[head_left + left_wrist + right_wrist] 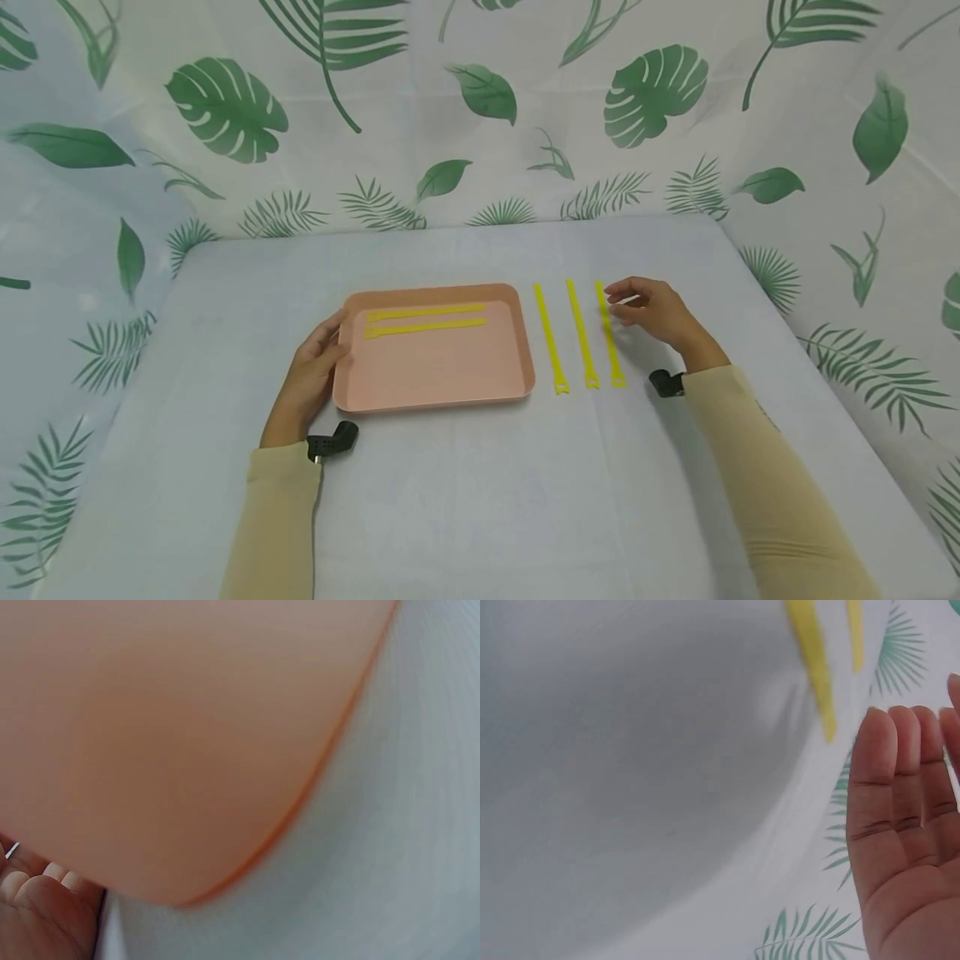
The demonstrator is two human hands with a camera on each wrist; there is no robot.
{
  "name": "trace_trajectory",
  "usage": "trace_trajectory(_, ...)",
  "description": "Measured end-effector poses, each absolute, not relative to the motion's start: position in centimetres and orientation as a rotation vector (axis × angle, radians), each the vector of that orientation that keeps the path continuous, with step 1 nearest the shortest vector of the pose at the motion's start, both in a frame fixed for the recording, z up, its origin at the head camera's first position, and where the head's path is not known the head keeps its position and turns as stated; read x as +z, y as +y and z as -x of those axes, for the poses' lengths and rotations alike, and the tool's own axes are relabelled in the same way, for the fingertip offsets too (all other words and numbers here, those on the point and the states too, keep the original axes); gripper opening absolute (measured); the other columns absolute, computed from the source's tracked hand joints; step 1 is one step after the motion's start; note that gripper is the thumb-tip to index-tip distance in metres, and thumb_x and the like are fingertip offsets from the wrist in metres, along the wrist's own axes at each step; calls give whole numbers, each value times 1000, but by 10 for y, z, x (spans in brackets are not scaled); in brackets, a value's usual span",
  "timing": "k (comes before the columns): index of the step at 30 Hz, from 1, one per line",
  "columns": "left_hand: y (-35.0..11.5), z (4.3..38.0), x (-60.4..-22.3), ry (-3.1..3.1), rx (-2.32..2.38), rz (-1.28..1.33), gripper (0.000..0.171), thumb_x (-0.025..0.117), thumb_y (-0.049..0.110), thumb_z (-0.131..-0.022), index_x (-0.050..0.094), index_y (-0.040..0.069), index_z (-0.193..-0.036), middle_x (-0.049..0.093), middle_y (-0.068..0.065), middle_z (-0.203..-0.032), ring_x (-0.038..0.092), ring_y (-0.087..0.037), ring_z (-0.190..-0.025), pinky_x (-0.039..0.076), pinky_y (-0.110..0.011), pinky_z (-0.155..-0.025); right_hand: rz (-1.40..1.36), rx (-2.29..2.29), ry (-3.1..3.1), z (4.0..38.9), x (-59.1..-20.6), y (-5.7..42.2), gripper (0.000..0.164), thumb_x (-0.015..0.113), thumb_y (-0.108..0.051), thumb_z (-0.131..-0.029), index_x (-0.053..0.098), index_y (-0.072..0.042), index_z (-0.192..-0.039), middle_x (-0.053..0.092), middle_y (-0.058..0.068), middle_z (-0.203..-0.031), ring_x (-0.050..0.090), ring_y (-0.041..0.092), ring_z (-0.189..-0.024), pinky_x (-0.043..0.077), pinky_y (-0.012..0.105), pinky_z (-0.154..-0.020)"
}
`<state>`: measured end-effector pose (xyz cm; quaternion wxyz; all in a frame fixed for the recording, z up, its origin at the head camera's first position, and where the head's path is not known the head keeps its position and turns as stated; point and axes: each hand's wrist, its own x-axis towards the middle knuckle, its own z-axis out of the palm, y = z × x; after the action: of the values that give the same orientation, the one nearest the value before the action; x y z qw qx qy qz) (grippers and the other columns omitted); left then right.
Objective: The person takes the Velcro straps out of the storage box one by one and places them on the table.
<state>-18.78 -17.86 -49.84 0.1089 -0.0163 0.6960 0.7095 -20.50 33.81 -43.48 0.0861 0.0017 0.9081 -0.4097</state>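
My left hand (309,372) grips the left rim of a pink rectangular tray (435,379). The left wrist view shows the tray's corner (187,787) close up, beside part of the hand (49,915). Inside the tray, two yellow cable straps (425,327) with slotted ends lie across it, one above the other. Right of the tray are three more yellow straps: one (551,337), a second (581,333) and a third (609,340). My right hand (654,317) is over the third strap's upper part, fingers loosely bent and holding nothing. In the right wrist view its fingers (874,795) are apart from the straps (814,667).
A white cloth (480,500) covers the table. Behind and at the sides hangs a white sheet with green leaf prints (656,96). Each wrist carries a small black camera, one (333,440) on the left and one (665,383) on the right.
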Motion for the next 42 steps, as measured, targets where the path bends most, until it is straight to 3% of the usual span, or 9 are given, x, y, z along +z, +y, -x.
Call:
trace_trajectory(3, -178, 188, -498, 2050, 2081, 62, 63, 47, 3, -111, 31, 10, -171, 26, -6, -178, 27, -23, -163, 32, -37, -129, 63, -1255, 2743, 206, -432, 333, 37, 69, -5, -105, 62, 8, -139, 64, 29, -136, 67, 37, -115, 57, 15, -80)
trace_trajectory(10, -180, 187, -498, 2040, 2088, 79, 63, 48, 3, -111, 31, 10, -171, 25, -5, -178, 27, -23, -163, 31, -38, -130, 163, -1337, 2736, 212, -431, 321, 37, 71, -3, -103, 64, 8, -138, 67, 28, -132, 65, 10, -102, 56, 14, -82)
trace_trajectory(14, -182, 187, -500, 2027, 2103, 75, 64, 47, 1, -110, 30, 8, -171, 25, -6, -179, 26, -23, -164, 30, -37, -130, 190, -1354, 2722, 216, -431, 312, 36, 71, -5, -104, 66, 7, -137, 68, 27, -131, 65, 16, -104, 55, 13, -83)
trace_trajectory(20, -184, 188, -502, 2017, 2116, 59, 65, 48, 0, -109, 30, 7, -171, 25, -6, -179, 25, -24, -164, 31, -37, -130, 241, -1389, 2670, 221, -427, 298, 37, 69, -6, -105, 64, 6, -139, 65, 26, -135, 67, 34, -115, 56, 16, -84)
trace_trajectory(27, -182, 190, -503, 2035, 2112, 42, 64, 48, 1, -110, 30, 7, -171, 25, -7, -178, 27, -24, -164, 31, -37, -129, 308, -1393, 2665, 226, -424, 286, 37, 69, -6, -105, 63, 8, -138, 66, 28, -134, 68, 17, -105, 57, 18, -86)
trace_trajectory(36, -181, 192, -504, 2013, 2152, 13, 64, 47, -2, -109, 30, 3, -170, 25, -10, -178, 26, -27, -164, 30, -37, -130, 354, -1417, 2627, 229, -416, 265, 35, 69, -6, -105, 64, 8, -136, 67, 28, -132, 69, 37, -113, 57, 19, -87)
trace_trajectory(42, -183, 193, -505, 2013, 2159, -7, 64, 47, -3, -108, 30, 1, -169, 25, -12, -178, 25, -28, -164, 28, -39, -131, 398, -1478, 2571, 232, -414, 251, 33, 68, -2, -105, 64, 11, -135, 66, 31, -131, 72, 33, -108, 61, 24, -85)
